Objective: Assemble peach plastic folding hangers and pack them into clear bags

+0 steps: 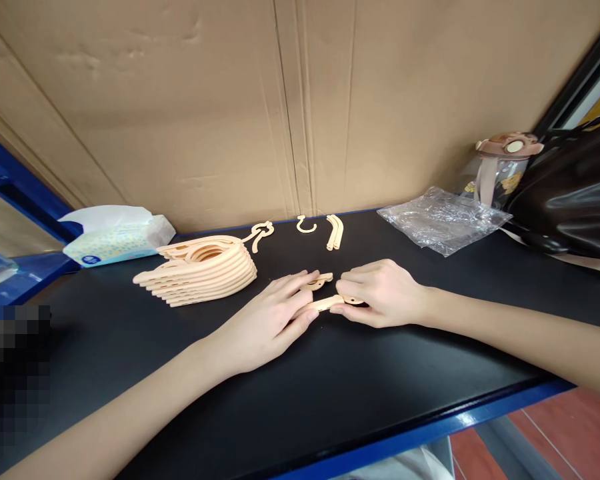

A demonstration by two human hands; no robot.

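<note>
Cream plastic folding-hanger parts (327,304) lie between my hands, low over the black tabletop. My left hand (275,317) is closed on their left side, thumb in front and fingers bent over the far piece. From the right, my right hand (385,293) pinches the same parts; a small end with a hole shows under its fingers. Much of the parts is covered by the fingers, so I cannot tell how they join. Beyond them lie a loose hook (307,228) and curved hanger arms (335,232). A stack of folded hangers (200,273) is left of my left hand.
A tissue pack (115,237) lies at the back left. Crumpled clear plastic (445,220), a drink bottle (503,167) and a shiny black bag (570,193) are at the right. Cardboard (205,100) walls off the back; a blue edge (430,427) runs along the table's front.
</note>
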